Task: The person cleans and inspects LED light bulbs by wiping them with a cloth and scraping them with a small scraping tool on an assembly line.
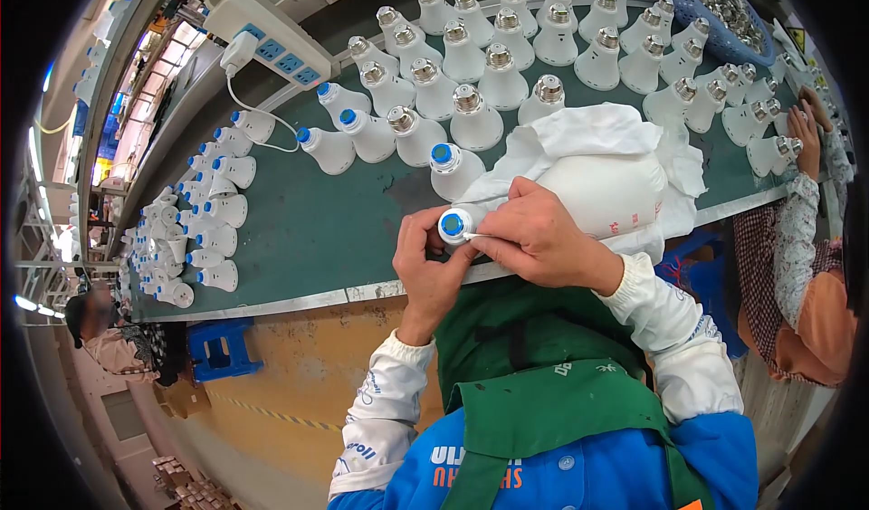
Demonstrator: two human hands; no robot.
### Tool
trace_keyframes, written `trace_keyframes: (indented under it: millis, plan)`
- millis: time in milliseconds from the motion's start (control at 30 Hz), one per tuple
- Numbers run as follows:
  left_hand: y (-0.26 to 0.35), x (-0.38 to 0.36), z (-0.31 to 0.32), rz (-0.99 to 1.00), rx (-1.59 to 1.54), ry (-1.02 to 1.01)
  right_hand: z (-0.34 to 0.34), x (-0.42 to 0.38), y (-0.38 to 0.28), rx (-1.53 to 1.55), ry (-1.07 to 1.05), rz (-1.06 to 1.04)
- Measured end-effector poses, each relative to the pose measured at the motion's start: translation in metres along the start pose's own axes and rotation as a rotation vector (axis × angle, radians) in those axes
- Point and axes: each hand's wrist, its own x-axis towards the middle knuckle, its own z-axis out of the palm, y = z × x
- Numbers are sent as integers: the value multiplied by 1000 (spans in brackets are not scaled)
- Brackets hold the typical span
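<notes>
My left hand is wrapped round a white bulb housing with a blue top, close to the table's front edge. Pinched in my right hand is a thin white piece that touches the housing's rim. Another blue-topped housing stands just behind. Beside my right hand lies a white plastic bag. Three more blue-topped housings stand to the left, and rows of bulbs with metal caps stand behind.
Several blue-topped housings crowd the green table's left end. A power strip sits at the back left, a blue basket of metal caps at the back right. Co-workers are at the right and far left.
</notes>
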Motion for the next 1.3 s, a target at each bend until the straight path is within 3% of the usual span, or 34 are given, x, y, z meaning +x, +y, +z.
trace_keyframes:
  millis: [433,633,700,800,1033,1133,1200,1300]
  plan:
    - [-3,5,-1,52,-59,-39,2,-2,6,-7,-13,-2]
    - [1,12,-11,3,-102,-183,1,-1,5,11,-8,32]
    - [8,14,-11,-142,-299,-170,2,-2,7,21,8,27]
    - [8,15,-13,-57,-128,-220,1,-2,8,1,-8,23]
    - [-3,20,-17,-131,-260,-291,0,-1,7,13,3,41]
    - [0,23,-18,-12,-210,-308,1,0,7,36,19,38]
    - [3,19,-15,-172,-275,-279,0,0,6,35,5,47]
    - [-4,20,-18,-187,-256,-327,0,0,7,33,10,48]
